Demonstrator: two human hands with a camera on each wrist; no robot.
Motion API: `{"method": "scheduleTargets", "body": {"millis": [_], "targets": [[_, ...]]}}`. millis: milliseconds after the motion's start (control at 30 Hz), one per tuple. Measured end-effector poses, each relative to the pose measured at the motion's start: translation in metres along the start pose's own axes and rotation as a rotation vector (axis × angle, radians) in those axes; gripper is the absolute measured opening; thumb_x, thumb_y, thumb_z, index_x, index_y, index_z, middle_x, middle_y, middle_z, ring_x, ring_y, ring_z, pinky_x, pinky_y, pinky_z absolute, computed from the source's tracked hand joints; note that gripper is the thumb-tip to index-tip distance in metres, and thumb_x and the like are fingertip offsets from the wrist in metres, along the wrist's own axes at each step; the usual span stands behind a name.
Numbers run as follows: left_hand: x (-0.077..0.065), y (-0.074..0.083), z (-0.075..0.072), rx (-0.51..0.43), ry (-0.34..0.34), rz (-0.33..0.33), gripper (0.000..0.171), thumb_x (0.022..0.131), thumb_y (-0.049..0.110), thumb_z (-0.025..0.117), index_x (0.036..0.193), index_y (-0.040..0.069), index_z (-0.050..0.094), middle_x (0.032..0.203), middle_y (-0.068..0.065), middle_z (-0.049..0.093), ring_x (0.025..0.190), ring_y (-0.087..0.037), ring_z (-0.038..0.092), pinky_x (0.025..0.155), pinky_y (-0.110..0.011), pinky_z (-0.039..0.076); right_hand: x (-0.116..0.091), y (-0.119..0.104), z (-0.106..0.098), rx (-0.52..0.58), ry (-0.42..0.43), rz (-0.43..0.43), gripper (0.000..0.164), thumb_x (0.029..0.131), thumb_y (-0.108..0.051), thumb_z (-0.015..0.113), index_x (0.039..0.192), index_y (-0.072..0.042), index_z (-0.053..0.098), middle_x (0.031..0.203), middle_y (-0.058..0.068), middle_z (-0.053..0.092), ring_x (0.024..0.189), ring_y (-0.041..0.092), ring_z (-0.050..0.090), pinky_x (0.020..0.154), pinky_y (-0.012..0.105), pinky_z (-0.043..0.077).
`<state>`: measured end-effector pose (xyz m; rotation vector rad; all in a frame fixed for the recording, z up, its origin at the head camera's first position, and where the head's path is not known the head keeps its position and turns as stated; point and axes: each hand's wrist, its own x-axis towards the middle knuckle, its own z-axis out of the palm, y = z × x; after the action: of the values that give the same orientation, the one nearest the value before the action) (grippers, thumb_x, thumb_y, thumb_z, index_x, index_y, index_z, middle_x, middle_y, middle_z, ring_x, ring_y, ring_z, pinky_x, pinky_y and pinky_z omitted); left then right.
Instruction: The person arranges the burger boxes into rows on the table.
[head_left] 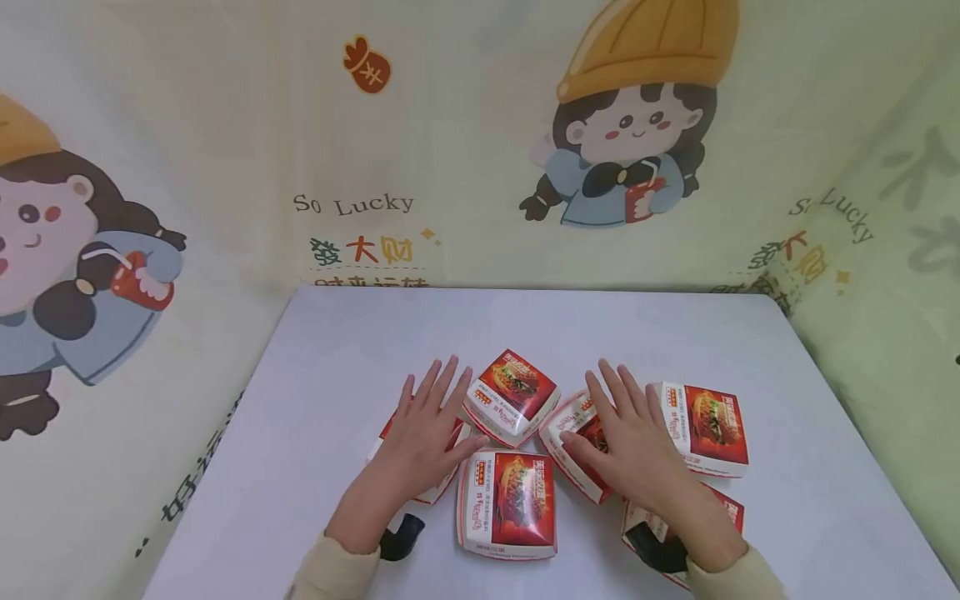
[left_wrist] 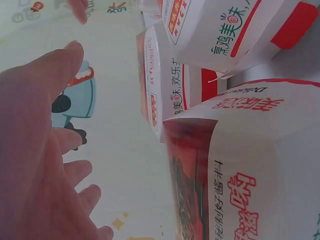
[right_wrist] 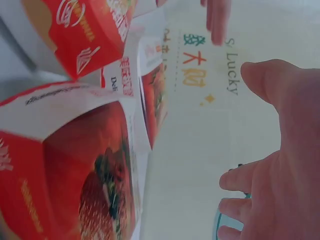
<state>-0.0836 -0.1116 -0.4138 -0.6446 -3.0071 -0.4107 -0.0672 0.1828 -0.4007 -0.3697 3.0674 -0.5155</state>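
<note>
Several red-and-white paper burger boxes lie on the white table. My left hand [head_left: 423, 437], fingers straight and spread, is over the leftmost burger box [head_left: 459, 433] and partly hides it. My right hand [head_left: 633, 450] is likewise spread, above a tilted burger box [head_left: 564, 427]. Between the hands are a far burger box [head_left: 516, 392] and a near burger box [head_left: 507, 504]. In the left wrist view a gap shows between the left palm [left_wrist: 30, 150] and a box [left_wrist: 250, 160]. The right wrist view shows the right palm [right_wrist: 300, 150] apart from a box [right_wrist: 85, 165].
Right of the right hand sits another burger box [head_left: 705, 429]; one more [head_left: 727, 502] lies partly under the right forearm. Black straps [head_left: 401, 537] show at both wrists. A printed cloth [head_left: 480, 167] with cartoon figures encloses the table [head_left: 337, 342] at the back and sides.
</note>
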Motion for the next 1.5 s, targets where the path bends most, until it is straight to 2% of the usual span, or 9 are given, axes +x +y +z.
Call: {"method": "scheduleTargets", "body": {"millis": [100,300,667,967,1267,1500], "targets": [[0.006,-0.001,0.001,0.0,0.002,0.037,0.095,0.089,0.062,0.06,0.16,0.014,0.017,0.167,-0.01,0.013,0.155,-0.032,0.008,0.122,-0.062,0.012,0.003,-0.004,0.003,0.01,0.004,-0.013,0.092,0.088,-0.061,0.061,0.157,-0.01,0.026,0.166,0.013,0.015,0.152,0.04,0.008,0.119,0.069,0.006],[0.015,-0.002,0.004,0.017,-0.057,0.042,0.096,0.089,0.061,0.06,0.16,0.015,0.015,0.168,-0.008,0.011,0.155,-0.031,0.008,0.124,-0.059,0.011,0.007,-0.011,0.01,0.018,0.003,-0.04,0.093,0.088,-0.058,0.063,0.156,-0.008,0.027,0.166,0.014,0.016,0.152,0.04,0.011,0.12,0.067,0.01],[0.031,0.001,0.001,0.019,-0.088,0.086,0.096,0.088,0.051,0.068,0.16,0.015,0.015,0.168,-0.008,0.01,0.155,-0.032,0.01,0.124,-0.057,0.011,0.015,-0.019,0.016,0.047,0.012,-0.067,0.092,0.088,-0.055,0.065,0.155,-0.005,0.029,0.165,0.016,0.02,0.152,0.041,0.015,0.12,0.064,0.015],[0.039,0.001,0.003,0.065,-0.106,0.08,0.098,0.087,0.05,0.071,0.16,0.016,0.014,0.168,-0.007,0.01,0.155,-0.03,0.011,0.125,-0.055,0.012,0.024,-0.024,0.023,0.064,0.01,-0.065,0.089,0.087,-0.05,0.069,0.153,-0.003,0.033,0.163,0.017,0.025,0.151,0.041,0.02,0.12,0.062,0.021],[0.046,-0.003,0.003,0.074,-0.114,0.118,0.102,0.084,0.046,0.076,0.16,0.014,0.016,0.168,-0.008,0.012,0.155,-0.03,0.013,0.125,-0.055,0.014,0.031,-0.028,0.027,0.064,-0.014,-0.065,0.09,0.088,-0.052,0.068,0.153,-0.002,0.032,0.163,0.017,0.025,0.151,0.04,0.019,0.121,0.059,0.022],[0.055,-0.003,0.002,0.084,-0.151,0.111,0.107,0.081,0.046,0.078,0.16,0.017,0.013,0.168,-0.005,0.009,0.155,-0.029,0.01,0.125,-0.054,0.012,0.035,-0.033,0.028,0.05,-0.022,-0.084,0.088,0.089,-0.049,0.068,0.152,0.001,0.034,0.162,0.019,0.026,0.151,0.04,0.02,0.12,0.059,0.024]]}}
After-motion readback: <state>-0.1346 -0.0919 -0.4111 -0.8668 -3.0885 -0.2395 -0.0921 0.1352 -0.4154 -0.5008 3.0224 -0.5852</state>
